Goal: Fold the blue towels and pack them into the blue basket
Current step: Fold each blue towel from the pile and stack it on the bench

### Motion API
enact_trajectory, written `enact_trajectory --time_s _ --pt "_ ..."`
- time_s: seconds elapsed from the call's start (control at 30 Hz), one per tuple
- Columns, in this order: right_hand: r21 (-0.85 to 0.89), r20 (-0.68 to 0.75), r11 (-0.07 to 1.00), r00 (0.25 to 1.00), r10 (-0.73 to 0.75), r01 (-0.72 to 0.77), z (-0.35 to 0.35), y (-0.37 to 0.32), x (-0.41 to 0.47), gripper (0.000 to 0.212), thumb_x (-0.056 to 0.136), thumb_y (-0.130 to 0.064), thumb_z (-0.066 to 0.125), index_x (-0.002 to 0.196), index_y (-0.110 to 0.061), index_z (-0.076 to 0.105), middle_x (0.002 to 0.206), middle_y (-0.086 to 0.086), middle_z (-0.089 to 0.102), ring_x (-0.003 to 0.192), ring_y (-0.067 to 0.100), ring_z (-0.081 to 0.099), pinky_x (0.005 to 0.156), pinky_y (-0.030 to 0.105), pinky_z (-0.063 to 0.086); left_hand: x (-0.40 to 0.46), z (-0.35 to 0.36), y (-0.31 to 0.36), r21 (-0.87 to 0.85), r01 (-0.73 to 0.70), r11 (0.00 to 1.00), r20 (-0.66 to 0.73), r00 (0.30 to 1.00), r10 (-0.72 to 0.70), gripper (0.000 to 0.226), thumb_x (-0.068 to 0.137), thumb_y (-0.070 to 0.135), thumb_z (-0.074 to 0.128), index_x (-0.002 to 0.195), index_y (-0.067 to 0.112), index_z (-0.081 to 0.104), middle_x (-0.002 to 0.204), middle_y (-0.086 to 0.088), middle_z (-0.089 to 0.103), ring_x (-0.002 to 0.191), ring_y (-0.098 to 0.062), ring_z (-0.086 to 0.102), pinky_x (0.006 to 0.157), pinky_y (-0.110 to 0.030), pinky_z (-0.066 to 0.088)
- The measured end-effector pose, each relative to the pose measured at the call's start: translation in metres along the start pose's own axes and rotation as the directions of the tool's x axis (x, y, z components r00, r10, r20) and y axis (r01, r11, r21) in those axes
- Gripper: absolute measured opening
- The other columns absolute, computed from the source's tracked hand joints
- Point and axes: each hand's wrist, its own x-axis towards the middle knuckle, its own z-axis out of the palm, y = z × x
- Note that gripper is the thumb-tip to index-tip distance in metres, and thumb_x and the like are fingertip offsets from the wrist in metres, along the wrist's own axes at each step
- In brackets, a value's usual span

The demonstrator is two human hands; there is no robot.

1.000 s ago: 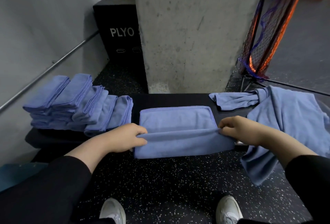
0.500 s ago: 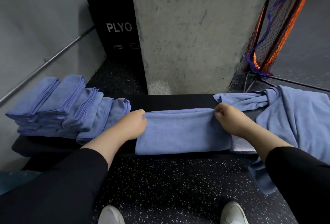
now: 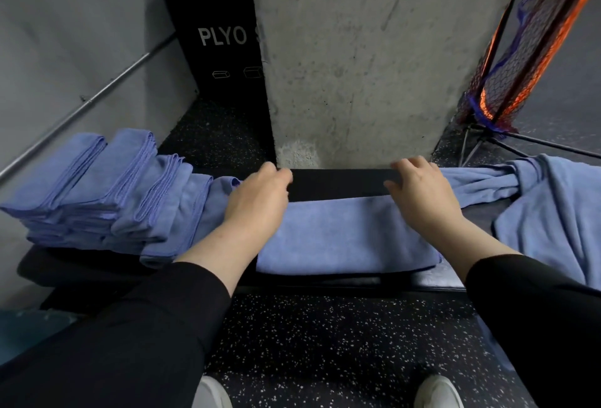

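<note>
The folded blue towel [image 3: 344, 235] lies flat at the middle of the dark tabletop [image 3: 338, 180]. The left hand [image 3: 257, 202] rests on its 9 o'clock end and the right hand [image 3: 419, 193] on its 3 o'clock end, both with relaxed fingers reaching past the far edge, gripping nothing. At 9 o'clock sits a stack of folded towels [image 3: 97, 193]; at 3 o'clock, loose unfolded towels [image 3: 549, 212]. A concrete pillar [image 3: 357, 56] stands at 12 o'clock.
</note>
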Motion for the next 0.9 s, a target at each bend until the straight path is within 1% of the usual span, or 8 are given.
enact_trajectory --time_s 0.07,0.13,0.23,0.3,0.4,0.53,0.7,0.9 --pt "0.083 0.038 0.996 0.999 -0.027 0.024 -0.005 -0.010 -0.004 0.016 0.095 -0.027 0.058 0.100 -0.013 0.064 0.101 0.011 0.064 0.093 0.036 0.059 0.073 0.040 0.048 -0.003 0.006 0.002 -0.045 -0.145 0.988 0.082 0.986 0.148 0.025 0.100 0.027 0.053 0.124 0.022 0.060 0.122 -0.003 0.054 0.113 -0.027 0.053 0.084 -0.040 0.045" --pt "0.099 0.148 0.995 0.989 -0.030 0.016 -0.011 -0.023 -0.012 0.017 0.094 -0.030 0.053 0.092 -0.017 0.064 0.092 0.007 0.068 0.087 0.032 0.063 0.068 0.037 0.049 -0.011 0.016 0.004 -0.029 -0.285 0.958 0.221 0.933 0.284 0.028 0.099 0.038 0.055 0.124 0.027 0.062 0.127 0.002 0.053 0.119 -0.023 0.050 0.096 -0.039 0.042" --pt "-0.020 0.422 0.999 0.906 -0.026 0.038 -0.015 -0.047 -0.029 0.025 0.095 -0.040 0.049 0.100 -0.021 0.065 0.100 0.004 0.070 0.091 0.030 0.066 0.076 0.036 0.054 -0.017 0.031 0.003 -0.018 -0.358 0.934 0.336 0.877 0.343 0.037 0.097 0.045 0.057 0.129 0.027 0.060 0.136 0.007 0.047 0.128 -0.018 0.043 0.101 -0.039 0.037" --pt "-0.081 0.507 0.994 0.862 -0.025 0.076 -0.010 -0.060 -0.043 0.032 0.096 -0.042 0.050 0.111 -0.017 0.062 0.112 0.006 0.064 0.101 0.030 0.063 0.084 0.037 0.052 -0.017 0.033 0.002 -0.022 -0.354 0.935 0.331 0.880 0.341 0.040 0.097 0.045 0.057 0.133 0.027 0.057 0.140 0.007 0.044 0.132 -0.016 0.041 0.105 -0.040 0.036" --pt "-0.137 0.432 0.989 0.902 0.003 0.063 -0.002 -0.068 -0.063 0.041 0.095 -0.047 0.052 0.119 -0.014 0.055 0.119 0.008 0.053 0.113 0.031 0.054 0.091 0.042 0.048 -0.018 0.034 0.002 -0.002 -0.339 0.941 0.352 0.880 0.318 0.045 0.099 0.046 0.053 0.141 0.030 0.049 0.154 0.005 0.034 0.144 -0.017 0.032 0.112 -0.040 0.030" --pt "-0.202 0.375 0.977 0.927 0.006 0.075 0.008 -0.073 -0.072 0.048 0.097 -0.055 0.046 0.123 -0.015 0.051 0.125 0.005 0.046 0.117 0.028 0.046 0.088 0.041 0.045 -0.024 0.036 0.002 0.031 -0.293 0.956 0.378 0.889 0.260 0.055 0.101 0.051 0.047 0.151 0.032 0.035 0.166 0.001 0.017 0.152 -0.018 0.017 0.120 -0.042 0.020" --pt "-0.135 0.396 0.989 0.918 0.004 0.053 0.020 -0.074 -0.056 0.050 0.099 -0.053 0.041 0.128 -0.014 0.047 0.133 0.008 0.043 0.123 0.031 0.043 0.102 0.045 0.040 -0.030 0.032 0.002 0.068 -0.261 0.963 0.335 0.915 0.224 0.060 0.095 0.061 0.049 0.147 0.032 0.041 0.154 0.002 0.033 0.140 -0.023 0.032 0.112 -0.044 0.031" --pt "-0.042 0.414 0.997 0.909 -0.045 0.069 0.039 -0.072 -0.026 0.050 0.101 -0.043 0.039 0.142 -0.015 0.039 0.149 0.006 0.034 0.142 0.027 0.027 0.117 0.055 0.021 -0.043 0.035 0.006 0.085 -0.304 0.949 0.337 0.905 0.259 0.065 0.094 0.065 0.045 0.150 0.035 0.035 0.150 0.000 0.034 0.137 -0.026 0.032 0.111 -0.044 0.029"
